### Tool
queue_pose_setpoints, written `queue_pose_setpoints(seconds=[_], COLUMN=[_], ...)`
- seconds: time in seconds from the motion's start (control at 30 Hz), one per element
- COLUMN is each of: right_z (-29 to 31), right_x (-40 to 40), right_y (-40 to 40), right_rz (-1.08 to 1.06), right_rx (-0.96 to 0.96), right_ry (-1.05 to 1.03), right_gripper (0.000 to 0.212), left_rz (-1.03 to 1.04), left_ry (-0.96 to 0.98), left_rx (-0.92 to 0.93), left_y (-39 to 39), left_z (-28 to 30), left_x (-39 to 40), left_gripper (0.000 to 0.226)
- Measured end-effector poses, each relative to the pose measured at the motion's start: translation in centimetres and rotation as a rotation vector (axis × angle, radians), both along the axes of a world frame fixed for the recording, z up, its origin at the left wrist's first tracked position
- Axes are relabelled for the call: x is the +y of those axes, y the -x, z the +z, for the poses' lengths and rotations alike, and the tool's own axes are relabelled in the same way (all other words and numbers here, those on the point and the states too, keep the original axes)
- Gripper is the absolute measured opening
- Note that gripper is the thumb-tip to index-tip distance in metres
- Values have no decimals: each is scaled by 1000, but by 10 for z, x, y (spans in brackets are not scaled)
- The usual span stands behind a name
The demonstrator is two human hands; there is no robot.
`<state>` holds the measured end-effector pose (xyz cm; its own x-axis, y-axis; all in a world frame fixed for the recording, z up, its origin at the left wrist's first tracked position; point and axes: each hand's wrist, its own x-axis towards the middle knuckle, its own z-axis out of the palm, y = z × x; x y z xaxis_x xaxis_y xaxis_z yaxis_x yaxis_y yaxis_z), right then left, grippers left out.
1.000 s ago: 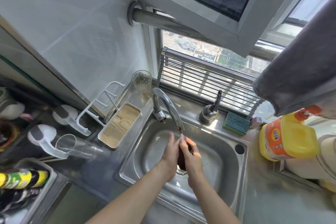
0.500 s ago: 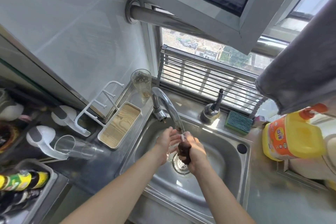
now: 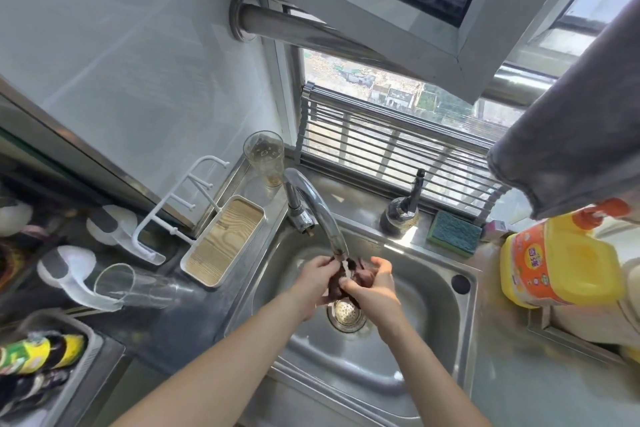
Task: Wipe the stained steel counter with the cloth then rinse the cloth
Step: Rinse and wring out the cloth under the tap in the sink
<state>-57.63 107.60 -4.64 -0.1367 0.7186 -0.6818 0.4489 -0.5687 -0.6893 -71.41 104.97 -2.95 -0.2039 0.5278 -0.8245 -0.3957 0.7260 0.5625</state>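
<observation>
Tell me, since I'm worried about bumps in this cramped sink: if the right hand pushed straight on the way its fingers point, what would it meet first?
The right hand points left, gripping the dark cloth. Past it, the left hand probably comes first; depth is unclear.

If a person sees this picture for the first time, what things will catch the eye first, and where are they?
First, the two hands in the middle: the left hand and the right hand grip a dark cloth under the running tap, above the drain of the steel sink. Next, the bright yellow bottle stands at the right, beside a green sponge on the sink's back edge.
</observation>
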Motion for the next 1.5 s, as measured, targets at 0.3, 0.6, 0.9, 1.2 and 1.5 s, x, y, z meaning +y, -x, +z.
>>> queue_pose_setpoints(seconds=[0.3, 0.6, 0.9, 1.2, 1.5], right_z=[18, 21, 18, 8, 24], right_x=[4, -30, -4, -4, -6], right_y=[-8, 40, 43, 24, 19], right_rz=[13, -343, -279, 24, -580], right_rx=[276, -43, -252, -199, 418], right_ry=[87, -75, -142, -297, 438], right_gripper=[29, 27, 48, 27, 34], left_rz=[-79, 40, -41, -103, 226], left_ry=[87, -13, -20, -21, -48], left_rx=[-227, -28, 20, -50, -30], left_y=[0, -14, -34, -31, -8], left_z=[5, -9, 0, 3, -13], left_x=[-12, -15, -9, -19, -19], left_gripper=[35, 29, 34, 44, 4])
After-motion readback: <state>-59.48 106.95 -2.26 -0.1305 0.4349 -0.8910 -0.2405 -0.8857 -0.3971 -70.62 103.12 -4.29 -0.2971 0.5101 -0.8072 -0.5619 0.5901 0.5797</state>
